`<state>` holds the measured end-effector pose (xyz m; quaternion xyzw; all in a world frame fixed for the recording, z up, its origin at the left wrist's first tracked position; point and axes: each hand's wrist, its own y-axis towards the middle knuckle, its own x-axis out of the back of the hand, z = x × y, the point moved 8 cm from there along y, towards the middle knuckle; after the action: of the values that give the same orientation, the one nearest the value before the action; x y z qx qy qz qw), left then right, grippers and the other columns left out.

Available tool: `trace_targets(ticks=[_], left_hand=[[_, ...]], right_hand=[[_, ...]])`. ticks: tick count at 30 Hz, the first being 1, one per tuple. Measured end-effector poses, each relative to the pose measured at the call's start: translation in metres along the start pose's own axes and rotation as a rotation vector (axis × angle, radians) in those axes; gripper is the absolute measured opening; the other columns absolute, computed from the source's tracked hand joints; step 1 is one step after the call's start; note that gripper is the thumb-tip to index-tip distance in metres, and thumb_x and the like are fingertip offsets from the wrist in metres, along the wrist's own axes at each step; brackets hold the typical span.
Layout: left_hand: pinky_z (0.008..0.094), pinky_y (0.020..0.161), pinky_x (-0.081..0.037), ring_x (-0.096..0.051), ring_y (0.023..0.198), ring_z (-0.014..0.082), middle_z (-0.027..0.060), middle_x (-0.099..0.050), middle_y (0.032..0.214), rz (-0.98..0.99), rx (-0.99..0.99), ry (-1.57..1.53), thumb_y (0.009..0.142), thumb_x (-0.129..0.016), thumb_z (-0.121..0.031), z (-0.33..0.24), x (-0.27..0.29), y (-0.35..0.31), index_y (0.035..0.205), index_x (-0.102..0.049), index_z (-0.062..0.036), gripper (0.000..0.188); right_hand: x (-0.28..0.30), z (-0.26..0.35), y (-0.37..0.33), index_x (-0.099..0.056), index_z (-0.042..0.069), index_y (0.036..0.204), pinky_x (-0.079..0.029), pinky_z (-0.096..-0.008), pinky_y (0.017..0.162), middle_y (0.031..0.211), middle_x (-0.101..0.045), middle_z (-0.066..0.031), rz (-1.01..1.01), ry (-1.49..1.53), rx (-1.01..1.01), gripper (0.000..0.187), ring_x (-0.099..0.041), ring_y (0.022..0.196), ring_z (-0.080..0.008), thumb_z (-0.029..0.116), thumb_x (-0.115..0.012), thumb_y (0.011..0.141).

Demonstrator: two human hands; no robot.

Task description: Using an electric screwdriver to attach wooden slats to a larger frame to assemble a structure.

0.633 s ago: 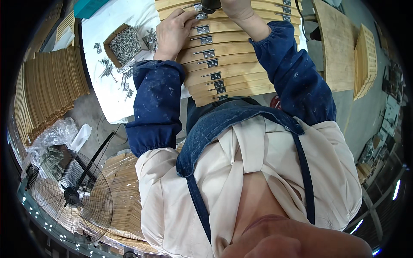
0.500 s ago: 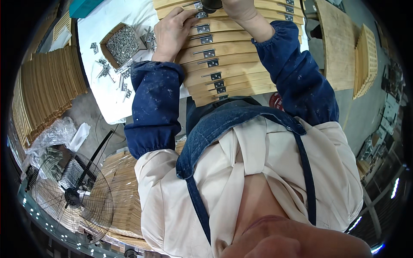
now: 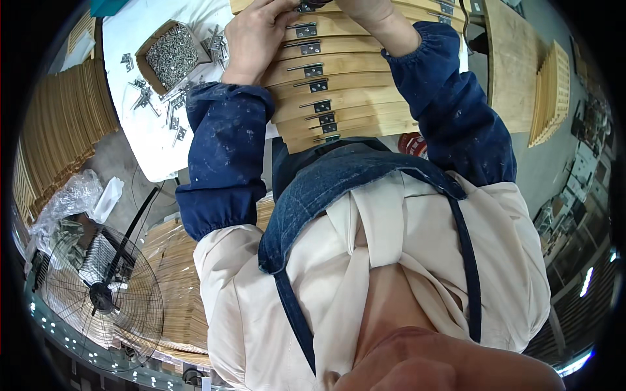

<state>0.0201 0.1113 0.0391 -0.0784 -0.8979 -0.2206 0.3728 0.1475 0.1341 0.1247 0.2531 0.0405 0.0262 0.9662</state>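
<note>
Overlapping wooden boards (image 3: 352, 86) lie in a row in front of me, each bearing a small metal hinge (image 3: 313, 70) with a long thin pin. My left hand (image 3: 254, 39) rests over the boards' left ends. Its fingers are drawn together beside a hinge at the upper edge; whatever they pinch is too small to make out. My right hand (image 3: 370, 18) is over the boards, its fingers cut off by the upper edge. Beside it shows the dark nose of a power screwdriver (image 3: 317, 2), mostly out of view.
An open cardboard box of small screws (image 3: 171, 57) stands on the white-covered table (image 3: 153, 153), with loose hinges (image 3: 142, 96) around it. Stacked slatted wooden panels (image 3: 62, 133) are at far left. A fan (image 3: 101, 296) stands at lower left; a bare wooden board (image 3: 512, 72) is at right.
The view has shifted, so the boards, table and hands sit higher in it. More of both hands and the screwdriver is cut off. Both hands stay close together by the hinges.
</note>
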Motion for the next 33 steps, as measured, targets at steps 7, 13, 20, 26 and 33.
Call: trace_targets(ticks=[7, 13, 20, 26, 33], left_hand=[[0.0405, 0.072, -0.055, -0.069, 0.081, 0.0328, 0.0095, -0.067, 0.087, -0.005, -0.002, -0.003, 0.084, -0.077, -0.015, -0.002, -0.002, -0.003, 0.095, -0.077, -0.0095, 0.012], [0.0401, 0.079, -0.056, -0.071, 0.089, 0.0335, 0.011, -0.074, 0.098, -0.236, 0.084, -0.043, 0.091, -0.073, -0.026, 0.067, 0.046, -0.018, 0.107, -0.078, -0.0116, 0.022], [0.0451, 0.088, -0.055, -0.071, 0.097, 0.0374, 0.0173, -0.075, 0.103, 0.083, 0.301, 0.491, 0.088, -0.072, -0.02, 0.206, 0.084, -0.065, 0.106, -0.079, -0.0102, 0.022], [0.0458, 0.087, -0.055, -0.071, 0.097, 0.0371, 0.0161, -0.076, 0.101, 0.181, 0.422, 0.474, 0.089, -0.07, -0.025, 0.217, 0.079, -0.056, 0.103, -0.081, -0.0125, 0.021], [0.0358, 0.073, -0.056, -0.073, 0.086, 0.0241, 0.0105, -0.078, 0.098, -0.162, 0.352, 0.006, 0.094, -0.071, -0.015, 0.159, 0.093, -0.052, 0.103, -0.079, -0.0051, 0.016]], right_hand=[[0.005, 0.002, -0.005, -0.061, -0.002, 0.12, -0.053, -0.0265, 0.076, 0.094, -0.07, -0.0042, -0.033, 0.046, 0.002, 0.032, -0.065, 0.084, -0.0102, 0.002, -0.069, 0.09], [0.045, 0.03, -0.023, -0.055, 0.001, 0.125, -0.051, -0.026, 0.063, 0.091, -0.067, -0.0081, -0.217, 0.115, 0.078, 0.033, -0.062, 0.072, -0.011, 0.005, -0.066, 0.094], [0.064, 0.085, -0.052, -0.052, 0.002, 0.126, -0.056, -0.029, 0.062, 0.111, -0.067, -0.0215, -0.332, 0.21, 0.063, 0.034, -0.064, 0.075, -0.0174, 0.014, -0.064, 0.096], [0.075, 0.085, -0.063, -0.053, 0.004, 0.126, -0.055, -0.0289, 0.063, 0.111, -0.066, -0.021, -0.383, 0.253, 0.0, 0.035, -0.064, 0.074, -0.0173, 0.016, -0.066, 0.095], [0.08, 0.076, -0.063, -0.053, 0.004, 0.127, -0.054, -0.029, 0.063, 0.109, -0.066, -0.0188, -0.412, 0.248, -0.032, 0.038, -0.064, 0.075, -0.0175, 0.021, -0.067, 0.095]])
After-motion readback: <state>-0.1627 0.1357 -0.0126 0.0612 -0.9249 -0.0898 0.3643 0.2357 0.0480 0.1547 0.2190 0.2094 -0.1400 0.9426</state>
